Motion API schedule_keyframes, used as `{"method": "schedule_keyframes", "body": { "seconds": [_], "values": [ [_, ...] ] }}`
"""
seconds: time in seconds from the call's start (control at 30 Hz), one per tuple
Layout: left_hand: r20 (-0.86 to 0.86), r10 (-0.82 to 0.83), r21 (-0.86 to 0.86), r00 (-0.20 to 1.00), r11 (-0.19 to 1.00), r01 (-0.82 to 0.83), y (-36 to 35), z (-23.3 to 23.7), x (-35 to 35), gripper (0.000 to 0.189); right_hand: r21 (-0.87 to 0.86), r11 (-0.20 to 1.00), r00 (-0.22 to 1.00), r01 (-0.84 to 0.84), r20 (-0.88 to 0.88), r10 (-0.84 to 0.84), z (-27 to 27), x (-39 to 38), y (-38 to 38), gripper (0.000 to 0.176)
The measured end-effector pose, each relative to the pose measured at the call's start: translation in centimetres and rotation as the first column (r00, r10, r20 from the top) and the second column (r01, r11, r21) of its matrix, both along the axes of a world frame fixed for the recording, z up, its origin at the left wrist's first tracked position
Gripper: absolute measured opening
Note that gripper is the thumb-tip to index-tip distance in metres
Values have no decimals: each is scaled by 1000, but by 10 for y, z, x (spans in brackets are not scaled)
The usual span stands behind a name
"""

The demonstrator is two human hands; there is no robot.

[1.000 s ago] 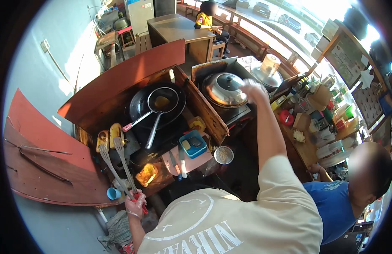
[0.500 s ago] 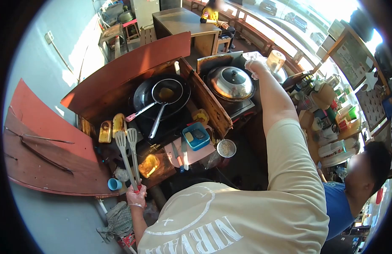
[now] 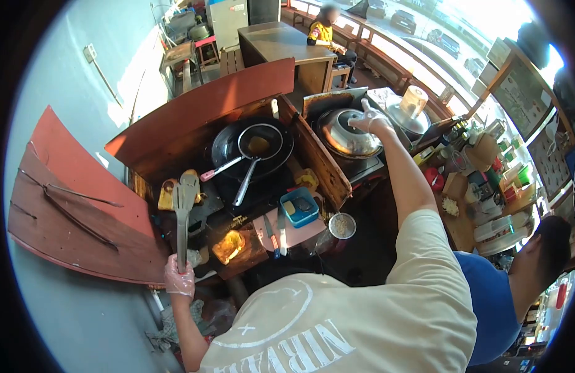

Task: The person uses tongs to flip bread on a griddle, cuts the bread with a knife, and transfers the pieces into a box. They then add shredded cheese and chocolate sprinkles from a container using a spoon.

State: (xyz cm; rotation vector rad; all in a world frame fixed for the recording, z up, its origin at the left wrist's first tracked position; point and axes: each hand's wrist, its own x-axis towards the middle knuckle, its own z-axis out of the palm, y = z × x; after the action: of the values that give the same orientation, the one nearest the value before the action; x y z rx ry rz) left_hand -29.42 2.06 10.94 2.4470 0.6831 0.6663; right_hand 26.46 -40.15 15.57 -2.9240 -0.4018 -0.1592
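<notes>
Tongs [image 3: 183, 214] stand gripped in the left hand [image 3: 178, 276], whose gloved fingers are closed round the handle end at the near left. The two arms of the tongs are pressed together and point away toward the far side. Their flat tips lie over or just beside two browned slices of toast [image 3: 167, 194] at the left end of the cooking table [image 3: 250, 255]; whether they pinch a slice cannot be told.

The right hand [image 3: 369, 120], also gloved, is stretched out far to the right and rests on top of a domed steel lid [image 3: 346, 138]. Its fingers are curled over the crown, but whether they grip the knob cannot be told. The lid sits on the right burner and looks slightly tilted.

Between the two hands, a black wok [image 3: 228, 146] holds a small frying pan [image 3: 260, 144] with something yellow in it, its long handle running toward the near side. Nearer lie a blue tub [image 3: 300, 208], a small metal bowl [image 3: 342, 225], knives on a pink board [image 3: 296, 235] and another toasted slice [image 3: 228, 246]. Red-brown boards [image 3: 200, 102] screen the table on the far and left sides. A person in a blue shirt [image 3: 489, 304] bends at the near right, and another person [image 3: 326, 31] sits at a far table.
</notes>
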Motion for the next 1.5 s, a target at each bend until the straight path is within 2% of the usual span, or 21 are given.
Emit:
{"method": "schedule_keyframes", "body": {
  "seconds": [0.07, 0.13, 0.2, 0.27, 0.3, 0.33, 0.37, 0.4, 0.43, 0.47, 0.5, 0.53, 0.7, 0.97, 1.07, 1.2, 1.23, 1.3, 1.33, 1.43, 1.5],
  "values": [
    [60, -37, -218, 998, 975, 49, 4, -9, 0, 23, 168, 986, 993, 17, -116, 3, 68, -33, 5, 112],
    [5, -39, -155, 999, 987, 39, -4, 0, 8, 22, 329, 944, 996, -15, 89, -15, 87, -45, 3, 99],
    [-53, -26, -75, 998, 997, 22, -3, 12, 17, 22, 203, 979, 933, -26, 356, -49, 28, -32, -67, 61],
    [8, 2, 341, 1000, 940, -5, 7, 24, 23, 19, 181, 976, 774, -119, 633, -23, -50, -21, -142, 33],
    [53, -22, 485, 998, 875, -7, 19, 37, 26, 18, -52, 949, 828, 310, 505, -243, -24, -68, -131, 28],
    [79, -35, 620, 996, 784, -21, 34, 55, 29, 19, -113, 940, 901, 321, 341, -267, 23, -146, -78, 28],
    [129, -22, 714, 991, 696, -77, 45, 79, 29, 19, -106, 926, 929, 361, 129, -348, 17, -163, -62, 29],
    [169, -16, 798, 985, 590, -127, 54, 109, 28, 19, -100, 995, 836, 28, 548, 31, -67, -139, -103, 24],
    [173, -13, 847, 985, 512, -142, 62, 139, 24, 19, 212, 954, 962, 212, 129, -243, -75, -139, -88, 18],
    [170, -24, 889, 985, 436, -143, 71, 167, 19, 20, -137, 990, 920, 34, 390, 23, -148, -104, -118, 21],
    [153, -19, 920, 988, 369, -135, 82, 190, 13, 19, 258, 954, 970, 151, 150, -194, -138, -120, -88, 20],
    [132, -28, 946, 991, 304, -118, 90, 209, 8, 19, 556, 755, 937, 347, -177, -301, -120, -154, -58, 20],
    [-16, -9, 999, 1000, 29, 16, 127, 291, -14, 19, 695, 704, 979, 148, -3, -202, -106, -208, -11, 25],
    [-139, 20, 988, 990, 76, 137, 190, 295, -26, 17, 624, 780, 987, -52, 151, -55, -112, -214, 3, 24],
    [-176, 63, 974, 982, 155, 164, 191, 280, -30, 17, 680, 732, 999, -34, 52, -2, -77, -244, 40, 24],
    [-210, 225, 977, 952, 79, 197, 191, 265, -30, 22, 624, 744, 969, -237, 205, 137, -63, -257, 79, 21],
    [-188, 236, 982, 954, 35, 185, 203, 259, -30, 24, 524, 767, 912, -371, 361, 194, -66, -260, 88, 21],
    [-168, 266, 985, 949, 15, 170, 217, 242, -36, 30, 617, 703, 935, -354, 245, 255, -74, -270, 108, 19],
    [-158, 293, 987, 943, 27, 157, 219, 238, -33, 33, 513, 698, 864, -500, 352, 361, -75, -276, 116, 16],
    [-223, 357, 975, 907, 95, 203, 193, 223, -25, 37, 550, 612, 814, -569, 270, 514, -106, -296, 140, 8],
    [-274, 406, 962, 872, 131, 241, 161, 215, -17, 41, 603, 654, 828, -457, 21, 560, -111, -324, 150, 12]
  ]
}}
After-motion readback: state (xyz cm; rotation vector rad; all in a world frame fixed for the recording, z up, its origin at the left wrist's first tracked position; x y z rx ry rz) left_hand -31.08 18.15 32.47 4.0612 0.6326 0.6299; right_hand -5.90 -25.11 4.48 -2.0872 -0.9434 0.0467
